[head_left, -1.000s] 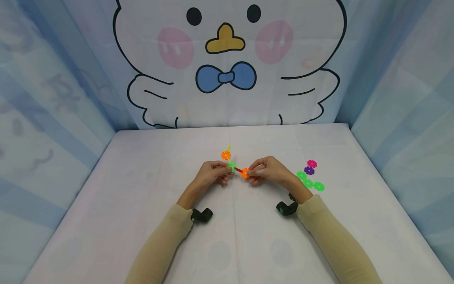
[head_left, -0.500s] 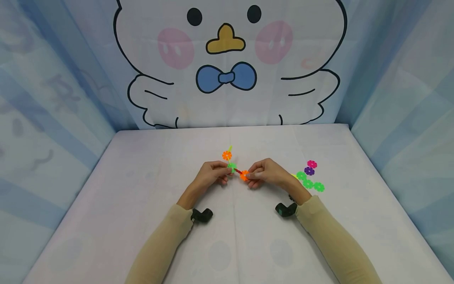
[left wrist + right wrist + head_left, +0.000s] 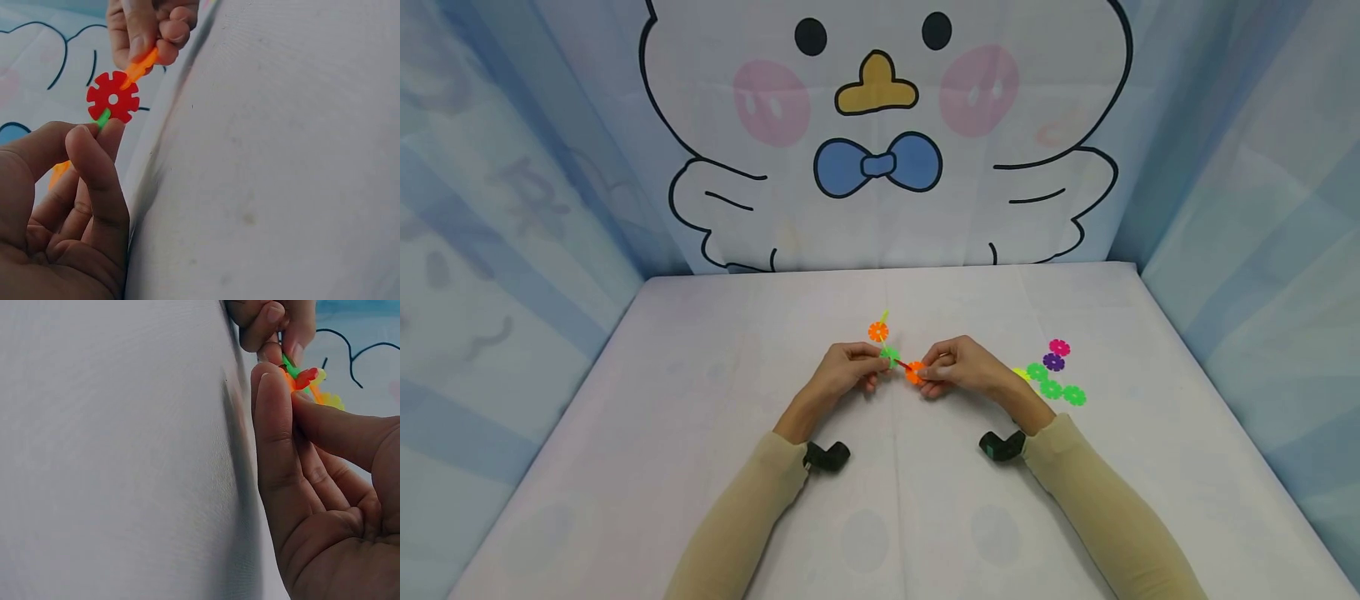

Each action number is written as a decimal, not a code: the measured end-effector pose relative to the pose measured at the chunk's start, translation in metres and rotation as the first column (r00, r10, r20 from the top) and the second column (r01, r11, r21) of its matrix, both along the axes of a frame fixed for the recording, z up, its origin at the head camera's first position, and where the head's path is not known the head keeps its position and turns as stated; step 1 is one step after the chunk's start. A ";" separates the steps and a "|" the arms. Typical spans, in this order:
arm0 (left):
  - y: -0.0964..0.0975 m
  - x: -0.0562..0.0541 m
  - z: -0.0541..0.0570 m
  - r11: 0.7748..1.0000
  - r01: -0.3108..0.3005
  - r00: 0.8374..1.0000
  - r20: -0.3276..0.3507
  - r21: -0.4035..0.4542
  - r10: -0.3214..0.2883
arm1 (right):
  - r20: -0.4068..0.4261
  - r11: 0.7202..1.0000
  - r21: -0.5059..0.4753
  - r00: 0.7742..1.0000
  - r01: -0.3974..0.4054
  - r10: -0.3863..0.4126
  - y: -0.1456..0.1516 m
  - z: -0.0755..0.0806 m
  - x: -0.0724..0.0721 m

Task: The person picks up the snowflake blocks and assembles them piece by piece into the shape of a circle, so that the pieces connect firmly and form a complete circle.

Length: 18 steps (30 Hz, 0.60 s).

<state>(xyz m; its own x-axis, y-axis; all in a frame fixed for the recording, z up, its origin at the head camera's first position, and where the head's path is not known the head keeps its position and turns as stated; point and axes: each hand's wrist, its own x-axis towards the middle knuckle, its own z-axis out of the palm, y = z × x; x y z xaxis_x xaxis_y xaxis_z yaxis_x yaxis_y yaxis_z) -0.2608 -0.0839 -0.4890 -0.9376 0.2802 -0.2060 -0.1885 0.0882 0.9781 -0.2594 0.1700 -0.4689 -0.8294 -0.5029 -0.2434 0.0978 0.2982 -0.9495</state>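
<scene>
My left hand (image 3: 853,365) pinches a green notched disc (image 3: 890,357) between thumb and fingertips. In the left wrist view a red notched disc (image 3: 113,98) with a round centre hole slots into it edge-on. On the red disc's other side, an orange disc (image 3: 914,372) is pinched by my right hand (image 3: 955,367). Another orange disc (image 3: 878,332) extends from the green one toward the back, topped by a yellow piece (image 3: 885,316). The right wrist view shows the right thumb and index finger at the orange disc (image 3: 289,381), its face partly hidden.
Right of the right hand lie several loose discs: a pink one (image 3: 1059,347), a purple one (image 3: 1053,362), a few green ones (image 3: 1051,389) and a yellow one (image 3: 1021,374) beside the forearm. A white cloth (image 3: 700,467) covers the table; a printed curtain (image 3: 880,225) stands behind.
The right hand has shifted slightly left and toward me with its orange disc, uncovering more of the yellow loose disc. The red disc has turned more edge-on. The left hand stays nearly still.
</scene>
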 end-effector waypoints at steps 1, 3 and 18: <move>0.000 0.000 0.000 1.000 -0.001 1.000 -0.002 -0.006 0.001 | 0.001 1.000 0.000 1.000 0.003 -0.003 0.000 0.000 0.000; 0.001 0.001 0.000 1.000 -0.007 1.000 0.001 -0.008 0.007 | 0.005 1.000 0.000 1.000 0.014 -0.014 -0.001 0.000 0.000; 0.002 0.002 0.001 0.988 0.153 0.988 0.013 -0.034 -0.152 | -0.009 0.999 -0.021 0.999 0.036 -0.036 -0.005 0.002 0.001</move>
<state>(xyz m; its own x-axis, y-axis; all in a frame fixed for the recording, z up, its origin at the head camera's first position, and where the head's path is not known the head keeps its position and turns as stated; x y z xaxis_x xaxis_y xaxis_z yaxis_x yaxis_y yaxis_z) -0.2583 -0.0822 -0.4877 -0.8822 0.4123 -0.2272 -0.1801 0.1505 0.9721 -0.2580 0.1648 -0.4672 -0.8492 -0.4776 -0.2255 0.0993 0.2751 -0.9563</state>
